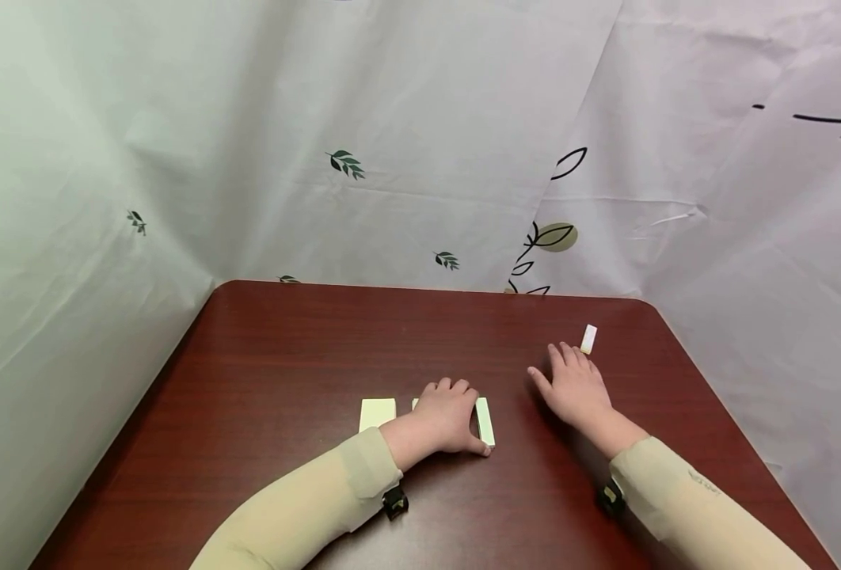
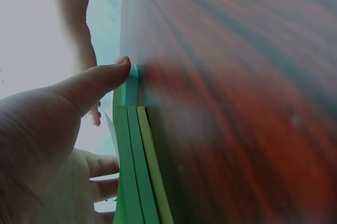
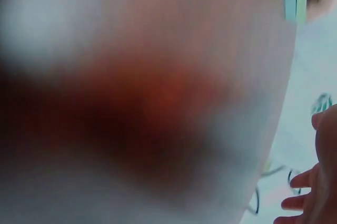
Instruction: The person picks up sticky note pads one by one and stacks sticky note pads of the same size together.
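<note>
A narrow white block [image 1: 485, 423] stands near the table's middle. My left hand [image 1: 445, 418] arches beside it, with the thumb against the block's near end and the fingers curled toward its far end. Under this hand another pale piece [image 1: 415, 404] is mostly hidden. The left wrist view shows the thumb touching the end of the block [image 2: 132, 87], close to layered flat pieces [image 2: 138, 171]. Off to the right, my right hand [image 1: 577, 389] has its fingers extended and spread, fingertips close to a small white block [image 1: 588, 339]. Whether they touch it, I cannot tell.
A pale rectangular block [image 1: 378, 413] lies left of the left hand, partly behind the sleeve. The dark red table [image 1: 306, 340] has rounded far corners. White patterned sheeting [image 1: 406, 142] hangs behind it and at both sides.
</note>
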`<state>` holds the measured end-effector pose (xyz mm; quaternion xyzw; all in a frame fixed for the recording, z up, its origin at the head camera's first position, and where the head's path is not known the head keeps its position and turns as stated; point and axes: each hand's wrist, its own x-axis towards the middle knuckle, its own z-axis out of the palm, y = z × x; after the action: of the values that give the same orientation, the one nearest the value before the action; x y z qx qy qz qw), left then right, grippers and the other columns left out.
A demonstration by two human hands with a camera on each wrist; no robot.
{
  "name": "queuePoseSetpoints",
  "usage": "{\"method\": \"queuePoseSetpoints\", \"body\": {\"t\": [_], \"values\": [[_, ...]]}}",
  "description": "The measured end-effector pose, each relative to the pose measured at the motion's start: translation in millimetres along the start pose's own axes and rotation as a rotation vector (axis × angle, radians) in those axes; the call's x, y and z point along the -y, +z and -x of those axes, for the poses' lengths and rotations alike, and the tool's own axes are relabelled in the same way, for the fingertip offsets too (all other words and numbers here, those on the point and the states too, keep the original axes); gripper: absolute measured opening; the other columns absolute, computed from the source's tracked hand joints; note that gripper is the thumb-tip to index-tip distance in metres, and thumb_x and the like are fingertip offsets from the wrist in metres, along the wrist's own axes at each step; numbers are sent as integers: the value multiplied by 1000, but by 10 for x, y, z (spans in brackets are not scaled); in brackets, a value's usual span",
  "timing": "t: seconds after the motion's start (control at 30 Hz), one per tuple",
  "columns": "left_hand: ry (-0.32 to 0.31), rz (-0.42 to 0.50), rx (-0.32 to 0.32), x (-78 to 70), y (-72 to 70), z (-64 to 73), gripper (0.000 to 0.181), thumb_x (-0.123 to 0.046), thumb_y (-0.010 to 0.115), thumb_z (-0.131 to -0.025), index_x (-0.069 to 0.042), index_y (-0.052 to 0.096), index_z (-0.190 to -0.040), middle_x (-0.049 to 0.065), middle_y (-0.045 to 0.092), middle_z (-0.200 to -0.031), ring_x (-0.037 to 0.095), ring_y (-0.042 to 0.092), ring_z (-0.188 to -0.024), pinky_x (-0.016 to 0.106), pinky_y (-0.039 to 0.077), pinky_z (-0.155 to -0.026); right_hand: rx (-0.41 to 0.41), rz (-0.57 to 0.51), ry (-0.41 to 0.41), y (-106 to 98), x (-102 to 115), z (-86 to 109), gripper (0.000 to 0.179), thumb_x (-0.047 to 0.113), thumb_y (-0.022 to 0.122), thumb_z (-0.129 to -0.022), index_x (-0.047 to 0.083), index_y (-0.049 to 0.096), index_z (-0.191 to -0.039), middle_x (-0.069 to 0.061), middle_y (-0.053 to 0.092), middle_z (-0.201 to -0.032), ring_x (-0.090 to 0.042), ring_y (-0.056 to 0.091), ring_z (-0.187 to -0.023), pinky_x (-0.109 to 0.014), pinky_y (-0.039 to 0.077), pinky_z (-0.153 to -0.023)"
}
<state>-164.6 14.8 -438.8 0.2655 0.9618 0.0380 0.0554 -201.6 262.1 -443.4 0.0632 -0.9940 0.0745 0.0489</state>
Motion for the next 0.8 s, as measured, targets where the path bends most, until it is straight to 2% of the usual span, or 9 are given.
{"method": "queuePoseSetpoints", "body": {"t": [0.23, 0.4, 0.6, 0.8], "values": [[2, -4, 3, 10, -10, 15, 84, -76, 72, -67, -19, 59, -128, -4, 57, -126, 22, 52, -113, 41, 42, -93, 30, -42, 110, -62, -255, -318, 70, 41, 45, -102, -13, 34, -145, -38, 33, -144, -57, 33, -129, -68, 33, -99], [15, -5, 15, 13, -15, 30, 89, -78, 71, -67, -18, 56, -131, -4, 56, -127, 22, 52, -114, 41, 42, -95, 60, -74, 202, -89, -420, -492, 72, 41, 46, -100, -16, 32, -144, -41, 31, -140, -59, 34, -123, -67, 35, -97], [14, 1, 15, 25, -16, 15, 89, -79, 70, -67, -18, 56, -130, -4, 56, -129, 22, 51, -116, 42, 41, -95, 120, -119, 278, -133, -601, -632, 69, 36, 44, -100, -20, 33, -139, -45, 32, -131, -62, 34, -118, -67, 35, -95], [14, 33, 34, 37, -20, 15, 93, -81, 67, -68, -18, 54, -134, -3, 54, -132, 23, 49, -120, 43, 40, -98, 160, -138, 309, -144, -729, -696, 63, 32, 44, -100, -23, 37, -131, -46, 36, -122, -63, 38, -110, -65, 36, -93]]}}
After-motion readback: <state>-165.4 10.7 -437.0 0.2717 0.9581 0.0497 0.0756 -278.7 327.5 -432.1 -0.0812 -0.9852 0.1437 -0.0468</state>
